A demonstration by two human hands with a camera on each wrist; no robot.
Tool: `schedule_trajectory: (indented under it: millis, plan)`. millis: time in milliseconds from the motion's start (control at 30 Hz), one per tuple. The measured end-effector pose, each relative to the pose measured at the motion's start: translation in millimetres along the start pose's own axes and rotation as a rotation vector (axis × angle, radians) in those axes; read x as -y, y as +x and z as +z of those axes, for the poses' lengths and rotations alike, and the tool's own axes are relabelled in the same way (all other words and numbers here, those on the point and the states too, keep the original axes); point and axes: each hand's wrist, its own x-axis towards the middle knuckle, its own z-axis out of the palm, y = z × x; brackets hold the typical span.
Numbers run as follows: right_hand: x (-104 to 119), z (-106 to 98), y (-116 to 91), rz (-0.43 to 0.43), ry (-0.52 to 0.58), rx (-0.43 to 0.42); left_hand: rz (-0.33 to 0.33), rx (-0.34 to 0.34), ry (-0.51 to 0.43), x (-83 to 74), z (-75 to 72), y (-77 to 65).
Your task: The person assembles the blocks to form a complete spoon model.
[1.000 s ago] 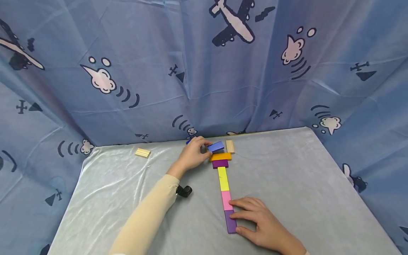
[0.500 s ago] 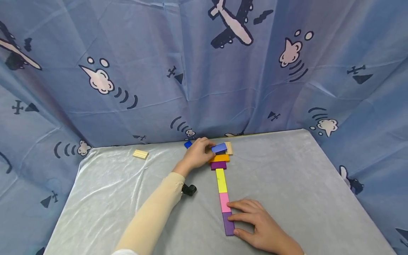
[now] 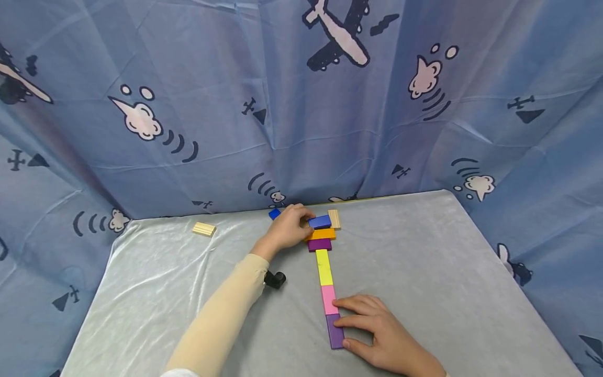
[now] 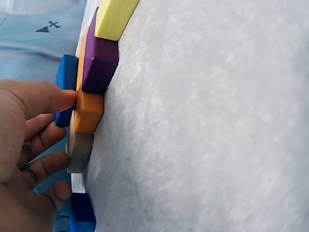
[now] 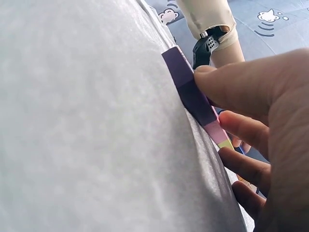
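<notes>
My left hand (image 3: 288,226) pinches a blue block (image 3: 320,222) between thumb and fingers, right behind the orange block (image 3: 322,234). In the left wrist view the thumb presses the near side of that blue block (image 4: 67,72), by the orange block's edge. A dark purple block (image 3: 320,244) lies in front of the orange one, followed by yellow (image 3: 324,267), pink (image 3: 329,299) and violet (image 3: 335,331) blocks in a line toward me. My right hand (image 3: 381,331) rests beside the near end, fingers extended, fingertips touching the pink and violet blocks.
A plain wooden block (image 3: 334,219) lies right of the held block; another wooden block (image 4: 80,152) sits by the left fingers. A second blue block (image 3: 275,213) is at the back edge. Far left lies another wooden block (image 3: 204,229). A patterned curtain (image 3: 226,104) hangs behind.
The held blue block has shifted right and toward the orange block, and its tilt has lessened; it now looks flatter. My right hand stays on the near blocks. The head view has shifted slightly.
</notes>
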Motion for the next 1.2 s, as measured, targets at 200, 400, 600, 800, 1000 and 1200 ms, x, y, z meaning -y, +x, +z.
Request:
schedule_trajectory:
  millis: [200, 400, 600, 800, 1000, 1200]
  plan:
    - [-1.0, 1.3, 0.9, -0.006, 0.009, -0.003, -0.009, 0.014, 0.028, 2.0, -4.2, -0.5]
    - [-1.0, 0.3, 1.3, -0.022, 0.005, -0.008, -0.013, 0.029, 0.045, 1.2, -6.6, -0.7]
    - [-0.3, 0.5, 1.4, -0.045, -0.007, -0.022, -0.007, 0.057, 0.084, -1.4, -8.2, -1.4]
    - [0.1, 0.5, 2.3, -0.033, 0.000, -0.017, -0.017, 0.064, 0.105, -2.6, -7.9, -2.2]
    - [1.1, 0.0, 2.6, -0.034, 0.003, -0.016, -0.009, 0.063, 0.119, -2.4, -6.0, -2.8]
    - [1.4, -0.7, 1.5, -0.062, -0.026, -0.014, 0.008, 0.063, 0.112, -3.7, -5.9, -4.7]
